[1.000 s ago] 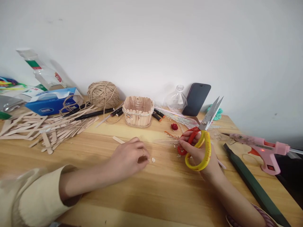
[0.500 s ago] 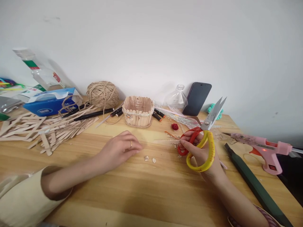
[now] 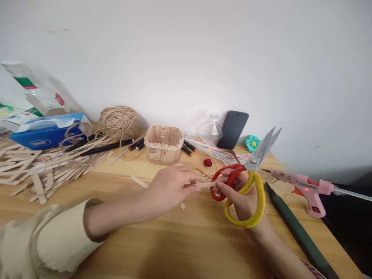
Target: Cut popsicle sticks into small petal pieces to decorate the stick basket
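Note:
My left hand (image 3: pixel 174 186) pinches one end of a thin wooden craft stick (image 3: pixel 207 185) over the table. My right hand (image 3: pixel 242 192) grips the other end between thumb and finger, and also carries a pair of scissors (image 3: pixel 255 162) with red and yellow handles. The blades are slightly apart and point up and away, touching nothing. Another craft stick (image 3: pixel 138 181) lies left of my left hand, partly hidden by it. A small cut stick tip (image 3: pixel 182 206) rests on the table below the hands. Behind them stands a small basket of craft sticks (image 3: pixel 164 151).
Loose craft sticks (image 3: pixel 55 170), a blue tissue pack (image 3: pixel 46 133) and a twine ball (image 3: pixel 119 122) fill the left. A red rose (image 3: pixel 207 162) and phone (image 3: pixel 233 130) are behind my right hand. At right are a pink glue gun (image 3: pixel 308 186) and dark green bar (image 3: pixel 299 228).
My left hand has moved right and now grips the craft stick that my right hand was holding. The view has shifted slightly. The scissors stay in my right hand.

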Demonstrator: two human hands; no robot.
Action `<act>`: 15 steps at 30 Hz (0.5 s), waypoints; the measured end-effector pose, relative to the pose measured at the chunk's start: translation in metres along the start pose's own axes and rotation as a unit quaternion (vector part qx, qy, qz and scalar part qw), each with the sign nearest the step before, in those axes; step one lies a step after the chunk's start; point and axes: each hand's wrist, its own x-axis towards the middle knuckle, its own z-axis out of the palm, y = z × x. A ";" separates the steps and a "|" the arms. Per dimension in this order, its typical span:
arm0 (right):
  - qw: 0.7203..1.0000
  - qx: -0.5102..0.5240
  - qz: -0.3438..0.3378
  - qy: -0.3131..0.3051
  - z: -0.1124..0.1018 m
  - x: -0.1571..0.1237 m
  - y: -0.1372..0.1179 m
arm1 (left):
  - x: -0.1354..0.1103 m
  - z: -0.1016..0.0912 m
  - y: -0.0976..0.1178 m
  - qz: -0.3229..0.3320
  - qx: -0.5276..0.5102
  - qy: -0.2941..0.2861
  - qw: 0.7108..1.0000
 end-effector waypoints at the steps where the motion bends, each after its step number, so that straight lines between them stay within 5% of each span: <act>1: 1.000 0.000 0.001 0.001 0.000 0.000 -0.001 | 0.004 0.001 0.001 -0.018 -0.034 -0.026 0.999; 4: 1.000 -0.015 0.004 0.006 -0.004 -0.001 -0.004 | 0.010 0.001 0.001 -0.087 -0.195 -0.078 0.974; 8: 0.998 -0.048 -0.004 -0.045 -0.016 -0.005 -0.003 | 0.011 -0.010 0.003 -0.118 -0.362 -0.070 0.922; 15: 0.972 -0.094 0.007 -0.214 -0.020 -0.016 -0.014 | 0.007 -0.025 0.016 -0.092 -0.457 -0.014 0.885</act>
